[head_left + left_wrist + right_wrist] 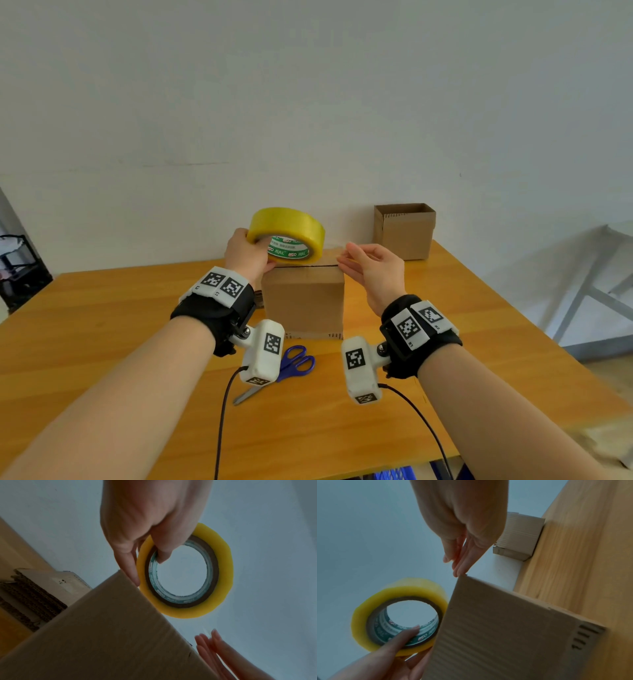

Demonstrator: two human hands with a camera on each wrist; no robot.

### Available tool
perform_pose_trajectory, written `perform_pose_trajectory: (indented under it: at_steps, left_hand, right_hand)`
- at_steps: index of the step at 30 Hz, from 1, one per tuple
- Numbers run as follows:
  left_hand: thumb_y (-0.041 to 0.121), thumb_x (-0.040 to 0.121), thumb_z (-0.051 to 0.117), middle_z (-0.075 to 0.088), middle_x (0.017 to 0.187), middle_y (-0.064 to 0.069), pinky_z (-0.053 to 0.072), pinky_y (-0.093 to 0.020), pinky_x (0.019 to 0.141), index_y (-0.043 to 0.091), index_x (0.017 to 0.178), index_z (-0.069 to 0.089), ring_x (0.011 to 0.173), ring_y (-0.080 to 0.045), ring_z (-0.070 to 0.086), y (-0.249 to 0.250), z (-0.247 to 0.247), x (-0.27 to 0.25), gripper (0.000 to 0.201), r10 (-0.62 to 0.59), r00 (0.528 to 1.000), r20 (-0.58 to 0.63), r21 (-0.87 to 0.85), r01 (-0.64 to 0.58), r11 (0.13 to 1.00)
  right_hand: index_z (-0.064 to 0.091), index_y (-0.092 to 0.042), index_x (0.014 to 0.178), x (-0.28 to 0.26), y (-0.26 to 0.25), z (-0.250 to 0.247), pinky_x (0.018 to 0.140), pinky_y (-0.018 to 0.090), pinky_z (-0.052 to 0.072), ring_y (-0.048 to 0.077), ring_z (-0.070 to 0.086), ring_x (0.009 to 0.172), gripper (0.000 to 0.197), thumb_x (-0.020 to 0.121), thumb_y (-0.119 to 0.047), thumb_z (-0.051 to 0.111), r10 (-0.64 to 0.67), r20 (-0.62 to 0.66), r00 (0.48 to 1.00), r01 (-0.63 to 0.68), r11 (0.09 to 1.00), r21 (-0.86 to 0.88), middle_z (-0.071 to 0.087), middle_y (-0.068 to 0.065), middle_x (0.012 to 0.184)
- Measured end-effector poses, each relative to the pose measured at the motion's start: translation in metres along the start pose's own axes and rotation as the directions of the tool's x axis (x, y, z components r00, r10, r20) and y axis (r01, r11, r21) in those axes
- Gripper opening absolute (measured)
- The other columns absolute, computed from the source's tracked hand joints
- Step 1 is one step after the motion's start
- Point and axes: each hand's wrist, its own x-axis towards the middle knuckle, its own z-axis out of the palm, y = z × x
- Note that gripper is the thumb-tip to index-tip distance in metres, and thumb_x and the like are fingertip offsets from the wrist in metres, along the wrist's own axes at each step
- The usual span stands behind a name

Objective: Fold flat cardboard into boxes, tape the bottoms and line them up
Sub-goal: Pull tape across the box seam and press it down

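Observation:
A brown cardboard box [303, 298] [102, 635] [505, 622] stands on the wooden table [102, 325] with its closed flaps facing up. My left hand [260, 248] [145, 534] grips a yellow tape roll [286, 226] [224, 574] [359, 622] just above the box's top left edge, thumb inside the core. My right hand [346, 260] [462, 555] has straight fingers whose tips touch the box's top right edge. I cannot tell whether a tape end runs between roll and fingers.
An open-topped finished box [404, 233] [520, 536] stands at the back right by the wall. Blue-handled scissors [294, 363] lie in front of the box. A stack of flat cardboard [34, 599] lies left of it. The table ends on the right beside a grey frame [589, 291].

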Motion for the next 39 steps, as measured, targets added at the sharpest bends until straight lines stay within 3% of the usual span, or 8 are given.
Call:
perform_pose_trajectory:
  at_steps: [4, 7, 11, 15, 20, 28, 33, 39]
  left_hand:
    - [0.008, 0.091, 0.056, 0.062, 0.096, -0.016, 0.056, -0.040, 0.077, 0.009, 0.074, 0.058, 0.097, -0.036, 0.063, 0.001, -0.002, -0.004, 0.017, -0.014, 0.999, 0.034, -0.021, 0.015, 1.000]
    - [0.007, 0.091, 0.055, 0.063, 0.097, -0.016, 0.053, -0.047, 0.089, 0.012, 0.073, 0.057, 0.100, -0.036, 0.063, 0.004, -0.003, -0.007, 0.019, -0.035, 0.998, 0.057, -0.018, 0.036, 0.999]
    - [0.004, 0.086, 0.062, 0.065, 0.098, -0.020, 0.050, -0.052, 0.092, 0.009, 0.071, 0.057, 0.101, -0.038, 0.063, 0.005, -0.006, -0.006, 0.017, -0.037, 0.997, 0.067, 0.028, 0.036, 0.999]
    - [0.005, 0.079, 0.068, 0.063, 0.063, -0.006, 0.052, -0.048, 0.090, 0.008, 0.066, 0.055, 0.078, -0.032, 0.063, 0.005, -0.006, -0.008, 0.018, -0.060, 0.994, 0.092, 0.113, 0.049, 0.992]
    - [0.035, 0.063, 0.060, 0.069, 0.094, -0.017, 0.053, -0.051, 0.088, 0.019, 0.072, 0.058, 0.096, -0.037, 0.066, 0.002, 0.000, 0.001, 0.018, -0.035, 0.993, 0.109, 0.125, 0.022, 0.992]
    - [0.060, 0.056, 0.058, 0.071, 0.089, -0.015, 0.055, -0.049, 0.082, 0.014, 0.073, 0.061, 0.087, -0.034, 0.068, -0.016, 0.003, 0.022, 0.050, -0.041, 0.997, 0.063, 0.201, 0.028, 0.979]
    - [0.027, 0.094, 0.053, 0.065, 0.097, -0.018, 0.058, -0.049, 0.076, 0.004, 0.094, 0.058, 0.088, -0.033, 0.065, 0.015, 0.006, -0.009, 0.023, -0.017, 0.999, 0.038, 0.168, 0.010, 0.986]
    - [0.040, 0.093, 0.053, 0.064, 0.098, -0.014, 0.059, -0.046, 0.070, 0.007, 0.109, 0.056, 0.080, -0.028, 0.065, 0.013, 0.004, -0.005, 0.037, 0.010, 1.000, 0.030, 0.242, -0.017, 0.970]
  right_hand:
    - [0.067, 0.003, 0.097, -0.001, 0.003, -0.005, 0.075, 0.029, 0.059, 0.024, 0.072, 0.082, 0.020, 0.082, -0.009, 0.072, 0.018, -0.013, 1.000, -0.018, 0.999, 0.046, 0.071, 0.017, 0.089]
    - [0.069, 0.001, 0.094, 0.001, 0.002, -0.007, 0.076, 0.031, 0.059, 0.024, 0.072, 0.082, 0.019, 0.080, -0.009, 0.074, 0.037, -0.008, 0.999, -0.037, 0.999, 0.025, 0.072, 0.018, 0.089]
    - [0.067, 0.002, 0.098, 0.003, -0.003, -0.010, 0.077, 0.031, 0.059, 0.024, 0.071, 0.083, 0.021, 0.082, -0.011, 0.072, 0.089, 0.041, 0.995, -0.089, 0.996, -0.005, 0.070, 0.015, 0.088]
    - [0.061, 0.002, 0.096, 0.004, -0.008, -0.009, 0.074, 0.030, 0.059, 0.026, 0.071, 0.084, 0.016, 0.091, -0.013, 0.061, 0.125, 0.066, 0.990, -0.125, 0.992, -0.012, 0.065, 0.013, 0.084]
    - [0.062, 0.004, 0.100, 0.000, -0.011, -0.010, 0.073, 0.027, 0.059, 0.025, 0.070, 0.083, 0.020, 0.089, -0.013, 0.064, 0.158, 0.101, 0.982, -0.160, 0.987, 0.014, 0.066, 0.017, 0.089]
    - [0.056, 0.005, 0.103, -0.002, -0.014, -0.010, 0.070, 0.030, 0.060, 0.028, 0.070, 0.081, 0.014, 0.093, -0.006, 0.057, 0.193, 0.057, 0.980, -0.195, 0.980, 0.040, 0.061, 0.016, 0.090]
    - [0.050, 0.004, 0.111, -0.002, -0.013, -0.009, 0.068, 0.032, 0.060, 0.028, 0.069, 0.078, 0.017, 0.095, -0.002, 0.051, 0.240, 0.025, 0.971, -0.241, 0.968, 0.068, 0.056, 0.014, 0.096]
    - [0.052, 0.001, 0.104, -0.004, -0.010, -0.011, 0.080, 0.036, 0.058, 0.028, 0.067, 0.081, 0.011, 0.093, 0.000, 0.054, 0.263, -0.008, 0.965, -0.260, 0.958, 0.123, 0.055, 0.014, 0.091]
